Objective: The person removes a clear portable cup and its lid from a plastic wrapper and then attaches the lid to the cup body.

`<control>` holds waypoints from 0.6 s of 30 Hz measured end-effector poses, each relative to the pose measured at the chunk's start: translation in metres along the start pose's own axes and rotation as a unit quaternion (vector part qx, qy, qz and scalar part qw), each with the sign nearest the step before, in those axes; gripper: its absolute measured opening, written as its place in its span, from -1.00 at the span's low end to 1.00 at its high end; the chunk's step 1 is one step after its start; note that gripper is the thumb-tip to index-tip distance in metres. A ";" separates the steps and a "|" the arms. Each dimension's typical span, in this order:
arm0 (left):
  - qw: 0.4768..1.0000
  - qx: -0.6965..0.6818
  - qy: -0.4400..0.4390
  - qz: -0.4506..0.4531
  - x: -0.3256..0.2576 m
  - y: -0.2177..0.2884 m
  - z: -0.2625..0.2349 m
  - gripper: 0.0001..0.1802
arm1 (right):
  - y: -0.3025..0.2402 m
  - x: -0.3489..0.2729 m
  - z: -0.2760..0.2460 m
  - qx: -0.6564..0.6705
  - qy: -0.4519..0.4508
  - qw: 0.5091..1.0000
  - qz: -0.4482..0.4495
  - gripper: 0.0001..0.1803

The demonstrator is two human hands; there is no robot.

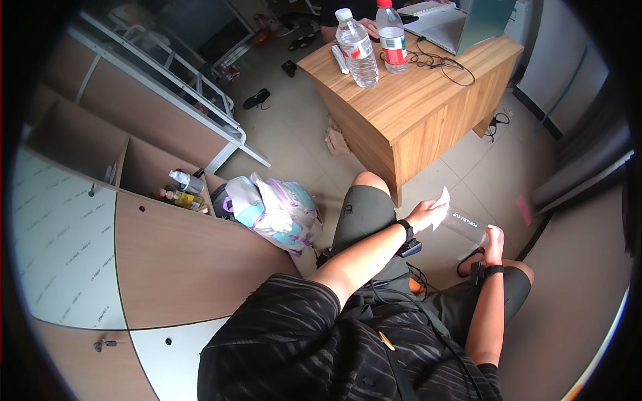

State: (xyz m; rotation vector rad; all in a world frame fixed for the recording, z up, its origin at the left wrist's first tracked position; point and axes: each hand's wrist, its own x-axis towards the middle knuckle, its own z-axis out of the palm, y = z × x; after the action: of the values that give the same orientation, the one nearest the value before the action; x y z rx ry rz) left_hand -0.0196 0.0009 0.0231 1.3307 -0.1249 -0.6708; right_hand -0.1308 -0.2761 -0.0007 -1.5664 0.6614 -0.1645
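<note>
A clear cylindrical portable cup [466,229] lies tilted in the air above my lap, between my two hands. My right hand [493,245] is closed around its lower right end. At the upper left end, a crumpled white tissue [441,204] is pinched in my left hand [422,216]. The tissue meets the cup's end or lies just in front of it; I cannot tell which. Parts of my left fingers are hidden behind the tissue. Both wrists wear black bands.
A wooden desk [401,110] stands ahead with two water bottles, a cable [447,67] and a laptop [455,30]. Another person's hand [369,28] rests at its far side. To my left are a backpack [274,210] and cabinets [180,247]. Shoes [257,99] lie on the floor.
</note>
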 end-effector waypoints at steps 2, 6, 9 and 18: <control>1.000 0.006 -0.017 -0.018 0.003 -0.004 -0.015 -0.61 | -0.006 -0.002 0.007 0.025 -0.038 0.999 0.014 -0.59; 0.999 0.037 -0.012 -0.004 0.003 -0.002 0.001 -0.61 | 0.003 0.000 -0.003 0.023 0.012 0.999 0.024 -0.58; 1.000 0.011 0.004 0.003 0.008 -0.013 -0.013 -0.64 | -0.011 -0.005 0.008 0.035 -0.007 0.999 0.027 -0.57; 1.000 0.000 0.001 0.003 0.003 -0.001 -0.005 -0.68 | -0.007 -0.004 0.008 0.018 0.011 1.000 -0.002 -0.56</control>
State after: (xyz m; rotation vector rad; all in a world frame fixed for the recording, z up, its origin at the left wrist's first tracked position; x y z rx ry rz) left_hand -0.0156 0.0033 0.0203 1.3309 -0.1275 -0.6647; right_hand -0.1281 -0.2676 0.0060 -1.5342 0.6698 -0.1965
